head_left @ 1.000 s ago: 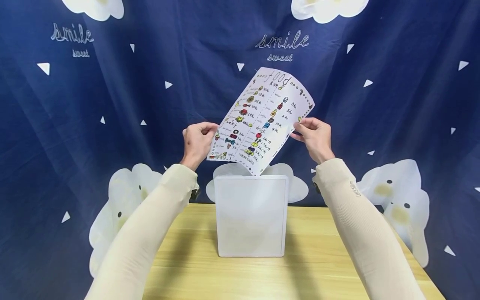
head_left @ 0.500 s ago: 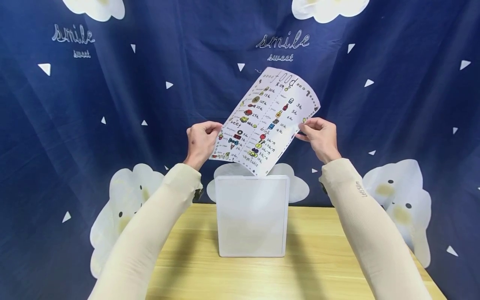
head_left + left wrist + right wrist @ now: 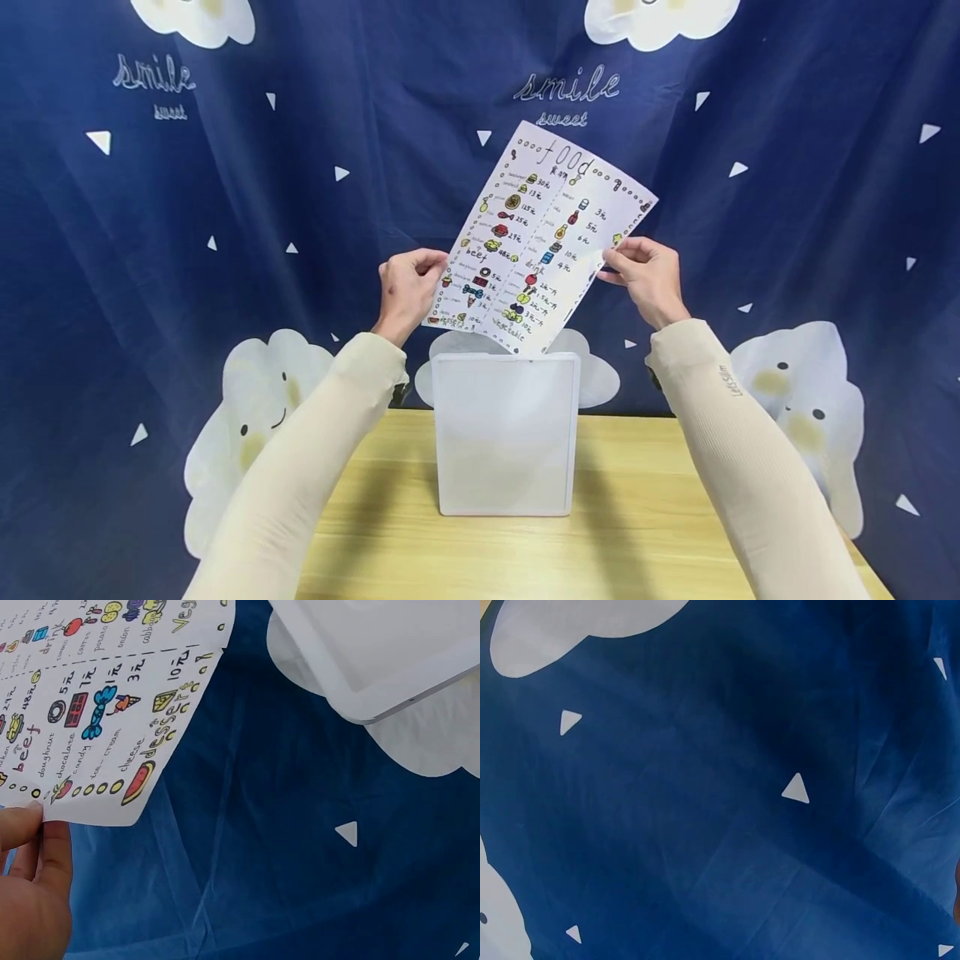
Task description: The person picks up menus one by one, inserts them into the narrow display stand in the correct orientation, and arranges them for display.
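A paper menu (image 3: 547,242), hand-drawn with small food pictures and prices under the heading "food", is held up tilted to the right. My left hand (image 3: 408,290) pinches its left edge; in the left wrist view the thumb and fingers of that hand (image 3: 34,877) grip the paper beside "doughnut". On the opposite edge my right hand (image 3: 647,277) pinches the menu between thumb and fingers. Below stands a white rectangular frame (image 3: 506,437), upright, its top edge right at the menu's lower corner. The right wrist view shows almost only curtain, with a sliver of hand at its right border.
The white frame stands on a wooden table (image 3: 622,500). Behind it hangs a dark blue curtain (image 3: 315,83) printed with clouds, triangles and "smile sweet". In the left wrist view, a corner of the white frame (image 3: 352,705) shows at upper right.
Both hands have shifted slightly right with the menu. Its curved top has flattened out, and its upper right corner reaches farther right. The white frame stays in place.
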Available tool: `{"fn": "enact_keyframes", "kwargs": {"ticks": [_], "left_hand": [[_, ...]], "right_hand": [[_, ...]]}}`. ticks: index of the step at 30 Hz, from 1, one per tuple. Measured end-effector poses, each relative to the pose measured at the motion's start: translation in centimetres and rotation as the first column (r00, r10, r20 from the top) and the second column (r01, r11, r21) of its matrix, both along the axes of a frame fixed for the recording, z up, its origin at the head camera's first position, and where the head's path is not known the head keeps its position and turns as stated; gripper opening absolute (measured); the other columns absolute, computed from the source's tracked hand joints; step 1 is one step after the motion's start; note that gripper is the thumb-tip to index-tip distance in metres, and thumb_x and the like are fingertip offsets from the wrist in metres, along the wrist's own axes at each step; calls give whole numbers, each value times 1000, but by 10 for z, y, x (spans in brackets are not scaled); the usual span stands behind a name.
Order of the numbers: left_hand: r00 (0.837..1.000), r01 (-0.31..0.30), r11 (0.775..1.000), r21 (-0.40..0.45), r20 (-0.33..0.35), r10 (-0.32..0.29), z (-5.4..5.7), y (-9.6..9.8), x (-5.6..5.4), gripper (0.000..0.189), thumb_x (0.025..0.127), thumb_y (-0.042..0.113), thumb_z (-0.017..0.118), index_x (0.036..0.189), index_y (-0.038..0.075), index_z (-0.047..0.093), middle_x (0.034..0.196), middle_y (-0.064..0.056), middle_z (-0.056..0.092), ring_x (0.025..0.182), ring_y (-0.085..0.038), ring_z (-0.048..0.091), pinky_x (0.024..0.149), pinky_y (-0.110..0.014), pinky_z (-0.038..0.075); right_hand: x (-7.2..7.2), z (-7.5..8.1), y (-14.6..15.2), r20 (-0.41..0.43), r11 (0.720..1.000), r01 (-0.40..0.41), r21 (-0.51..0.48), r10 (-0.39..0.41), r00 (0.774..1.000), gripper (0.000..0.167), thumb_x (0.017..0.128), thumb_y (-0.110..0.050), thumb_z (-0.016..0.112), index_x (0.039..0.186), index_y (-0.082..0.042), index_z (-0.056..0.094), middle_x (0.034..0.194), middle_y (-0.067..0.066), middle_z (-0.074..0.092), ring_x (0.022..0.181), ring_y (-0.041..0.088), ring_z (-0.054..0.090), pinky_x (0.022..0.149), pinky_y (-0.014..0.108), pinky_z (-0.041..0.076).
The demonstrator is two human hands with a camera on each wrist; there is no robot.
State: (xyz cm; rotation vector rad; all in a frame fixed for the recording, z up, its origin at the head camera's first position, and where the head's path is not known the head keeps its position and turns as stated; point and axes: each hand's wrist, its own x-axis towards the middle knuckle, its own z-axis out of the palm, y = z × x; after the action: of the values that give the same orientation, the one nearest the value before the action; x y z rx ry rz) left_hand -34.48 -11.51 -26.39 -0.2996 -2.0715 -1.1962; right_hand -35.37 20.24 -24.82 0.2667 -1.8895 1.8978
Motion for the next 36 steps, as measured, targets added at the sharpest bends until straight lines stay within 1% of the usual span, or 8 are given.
{"fn": "enact_keyframes", "kwargs": {"ticks": [6,13,18,23,25,31,36], "left_hand": [[1000,8,1000,13,7,-8,-4,-1,-2,10,92,10,72,98,4,79,91,-10,76,79,-21,72,71,-34,54],[999,21,999,30,36,-22,-11,-2,-1,12,92,10,73,99,3,79,93,-11,76,81,-21,73,72,-35,56],[997,19,1000,25,74,-21,-16,-3,-1,13,92,10,73,102,3,78,94,-11,76,82,-21,73,72,-35,57],[995,14,1000,10,100,-15,-21,-4,-1,15,92,9,73,104,3,78,96,-11,76,82,-22,73,72,-35,57],[994,13,1000,8,107,-14,-23,-5,-2,15,92,10,73,105,3,78,97,-12,76,82,-22,73,72,-36,57],[991,18,1000,19,130,-20,-29,-4,-2,16,93,10,72,106,3,78,98,-12,76,83,-22,73,72,-35,58],[992,12,1000,22,128,-15,-31,-4,-1,16,93,10,72,106,3,77,98,-12,76,83,-22,72,73,-35,58]], "right_hand": [[0,0,1,-14,1000,8,13,-8,1000,11,91,3,69,99,7,62,80,-1,71,72,10,71,68,25,58],[-2,-1,2,-17,999,33,37,-33,999,5,92,2,68,95,3,64,81,0,71,68,10,69,69,23,58],[-3,-2,0,-8,998,48,49,-48,999,10,92,1,69,99,6,65,84,4,72,69,10,70,70,23,58],[-2,1,-2,6,996,64,66,-65,998,15,92,-1,70,103,8,66,85,3,72,72,10,68,71,24,58],[-2,2,-2,17,994,69,81,-71,997,17,93,-3,70,104,8,65,84,1,71,74,10,68,71,24,58],[0,3,-3,38,989,75,124,-80,996,20,94,-5,69,107,9,64,86,2,70,76,10,67,70,24,58],[0,6,-1,42,988,66,136,-72,997,20,94,-6,69,108,8,64,84,-1,69,76,11,66,69,24,58]]}}
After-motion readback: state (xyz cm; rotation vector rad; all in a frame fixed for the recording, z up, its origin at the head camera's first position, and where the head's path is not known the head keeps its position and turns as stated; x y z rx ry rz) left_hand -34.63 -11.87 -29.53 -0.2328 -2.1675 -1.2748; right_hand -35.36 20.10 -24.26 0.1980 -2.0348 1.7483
